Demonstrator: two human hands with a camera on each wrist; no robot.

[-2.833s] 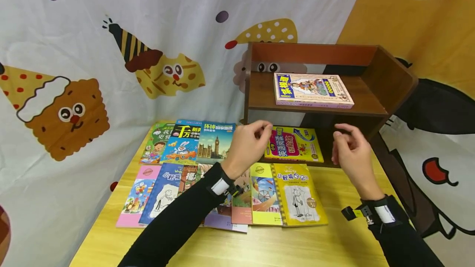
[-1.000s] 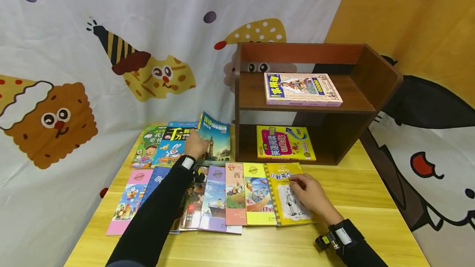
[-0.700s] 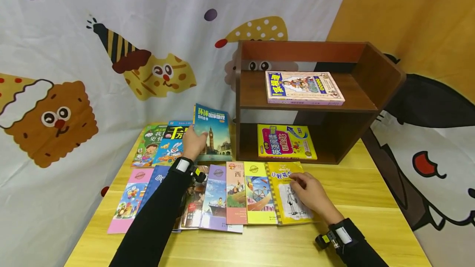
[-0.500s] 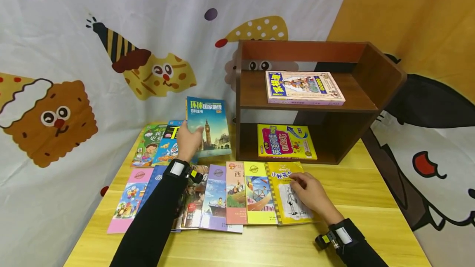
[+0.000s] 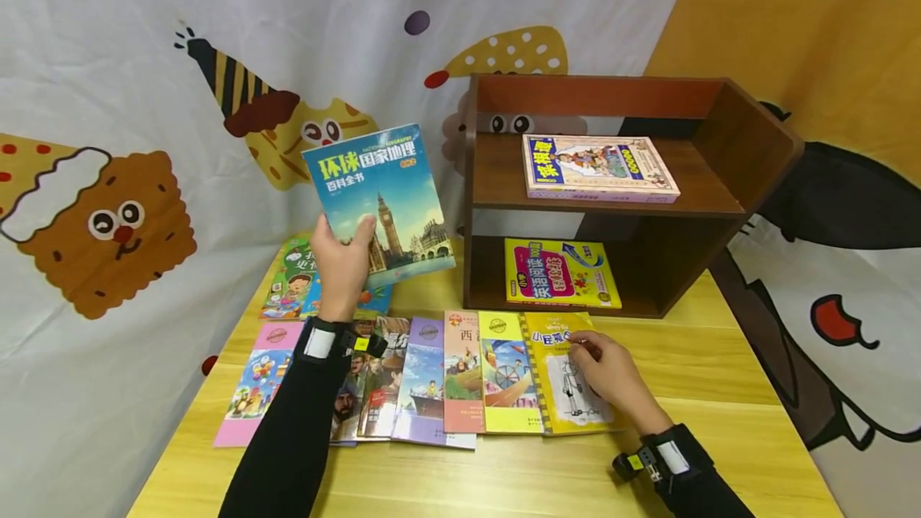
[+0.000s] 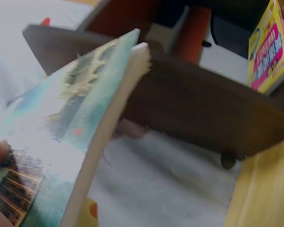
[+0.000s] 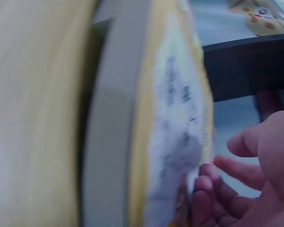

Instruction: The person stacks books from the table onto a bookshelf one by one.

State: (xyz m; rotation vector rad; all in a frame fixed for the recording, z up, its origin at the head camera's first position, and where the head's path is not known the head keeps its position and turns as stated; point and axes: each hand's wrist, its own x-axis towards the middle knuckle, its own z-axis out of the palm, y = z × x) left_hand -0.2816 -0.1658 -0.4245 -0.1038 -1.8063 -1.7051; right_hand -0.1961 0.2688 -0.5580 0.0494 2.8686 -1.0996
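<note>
Raised since the earlier frame: blue clock-tower book point(image 5: 399, 198), now above the table point(image 5: 576, 478), left of the bookcase point(image 5: 748, 146); judged clear of its neighbours. My left hand point(image 5: 344, 266) grips it; my right hand point(image 5: 610, 372), gripping nothing, rests on the yellow cartoon-figure book point(image 5: 564, 378).

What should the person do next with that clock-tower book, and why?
Perhaps move the clock-tower book a little rightward, toward the brown shelf: the left hand holds it raised off the table, and the shelf's lower level shows bare board beside the yellow-and-pink book.
</note>
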